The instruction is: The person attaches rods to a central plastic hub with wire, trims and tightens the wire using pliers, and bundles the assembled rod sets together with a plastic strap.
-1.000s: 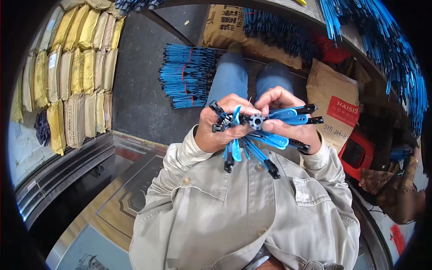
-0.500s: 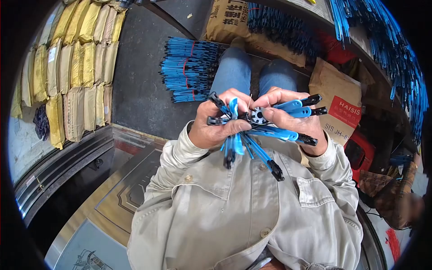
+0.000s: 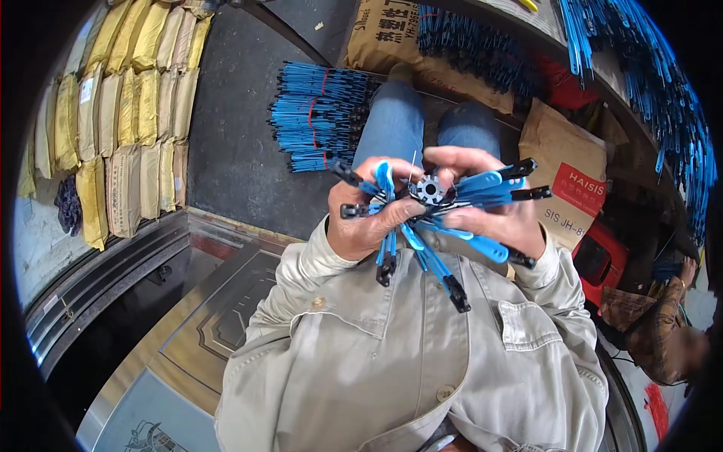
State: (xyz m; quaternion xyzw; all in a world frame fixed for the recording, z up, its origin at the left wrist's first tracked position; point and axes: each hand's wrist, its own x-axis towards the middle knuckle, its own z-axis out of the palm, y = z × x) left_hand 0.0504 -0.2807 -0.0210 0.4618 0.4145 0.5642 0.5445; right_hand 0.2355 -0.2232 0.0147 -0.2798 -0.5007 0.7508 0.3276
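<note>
Above my lap, my left hand (image 3: 365, 215) is wrapped round one side of a bundle of blue strips (image 3: 431, 260) with black clips at their outer ends. The strips fan out around a small grey toothed ring (image 3: 431, 190). A thin needle-like piece stands up beside the ring, near my left fingertips. My right hand (image 3: 489, 207) holds the strips on the right side, its thumb below them and its index finger raised behind the ring. Some of its fingers are hidden behind the strips.
Tied stacks of blue strips (image 3: 320, 117) lie on the dark floor. Yellow packages (image 3: 139, 113) line the left wall. More strips (image 3: 670, 113) hang over the shelf at the right, above a brown sack (image 3: 561, 169). A co-worker (image 3: 666, 331) is at the far right.
My right thumb has moved down off the ring, and the fingers have spread apart. The ring shows more fully. The co-worker's arm has come into clearer view.
</note>
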